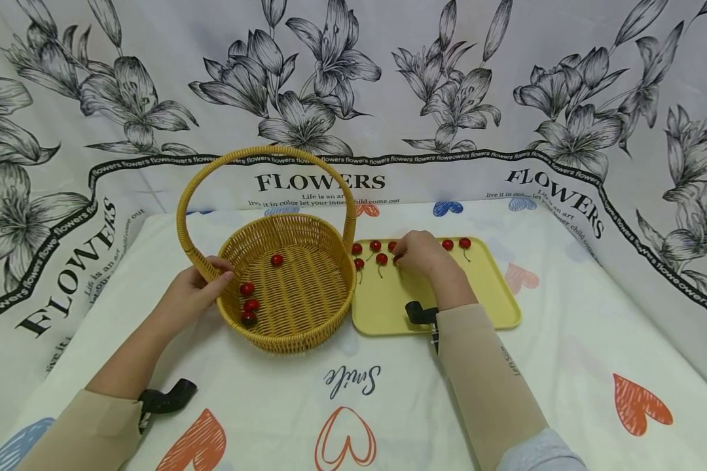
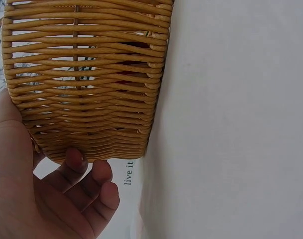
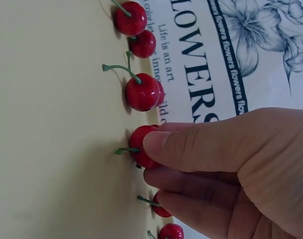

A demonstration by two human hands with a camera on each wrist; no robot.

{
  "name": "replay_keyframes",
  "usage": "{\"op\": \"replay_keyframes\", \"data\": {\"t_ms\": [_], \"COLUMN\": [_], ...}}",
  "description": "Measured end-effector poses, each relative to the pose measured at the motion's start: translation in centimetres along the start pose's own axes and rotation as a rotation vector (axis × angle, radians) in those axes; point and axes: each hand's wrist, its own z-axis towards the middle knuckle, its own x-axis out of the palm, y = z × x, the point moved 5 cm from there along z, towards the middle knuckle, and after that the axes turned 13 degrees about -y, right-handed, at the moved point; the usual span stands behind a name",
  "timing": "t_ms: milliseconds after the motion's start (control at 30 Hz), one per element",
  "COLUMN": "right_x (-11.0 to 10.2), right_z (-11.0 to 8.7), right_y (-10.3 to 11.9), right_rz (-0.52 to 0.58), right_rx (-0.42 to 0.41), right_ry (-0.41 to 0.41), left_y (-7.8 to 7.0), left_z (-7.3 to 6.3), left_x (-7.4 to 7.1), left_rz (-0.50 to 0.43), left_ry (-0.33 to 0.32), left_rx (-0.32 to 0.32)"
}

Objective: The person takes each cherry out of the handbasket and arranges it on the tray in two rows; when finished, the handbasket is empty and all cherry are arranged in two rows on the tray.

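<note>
A round woven basket [image 1: 297,333] with a tall arched handle stands on the cloth, several red cherries [image 1: 247,290] lying inside, mostly along its left. My left hand [image 1: 191,294] holds the basket's left rim near the foot of the handle, its thumb over the edge. Seen from the left wrist, that hand's curled fingers [image 2: 105,191] lie by the wicker wall. Over the far edge of a yellow tray [image 1: 395,311], my right hand [image 1: 427,261] pinches a green-stemmed cherry [image 3: 140,144] between thumb and fingers. Other cherries [image 3: 143,92] sit close on both sides.
More cherries [image 1: 465,243] line the tray's far side. The tray's left edge meets the basket's right side. A white cloth [image 1: 271,405] with printed hearts covers the table, and a flower-printed curtain [image 1: 448,131] rises behind. Black wrist cameras [image 1: 173,396] stick out from both forearms.
</note>
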Motion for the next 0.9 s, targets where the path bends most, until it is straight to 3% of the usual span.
{"op": "replay_keyframes", "data": {"t_ms": [333,533,733,900], "right_x": [-0.9,-3.3,-5.2,-5.9], "right_z": [-0.4,-1.0,-2.1,-3.5], "right_y": [0.1,1.0,3.4,6.9], "right_rz": [0.022,0.109,0.226,0.323], "right_rx": [-0.016,-0.065,-0.139,-0.207], "right_ry": [-0.012,-0.069,-0.117,-0.099], "left_y": [0.0,0.1,0.0,0.1], "left_z": [0.1,0.1,0.1,0.0], "left_x": [-0.1,-0.2,-0.1,0.0], "left_rz": [0.013,0.025,0.022,0.001], "left_ry": [0.005,0.004,0.004,-0.007], "left_rx": [-0.005,-0.010,-0.009,0.007]}}
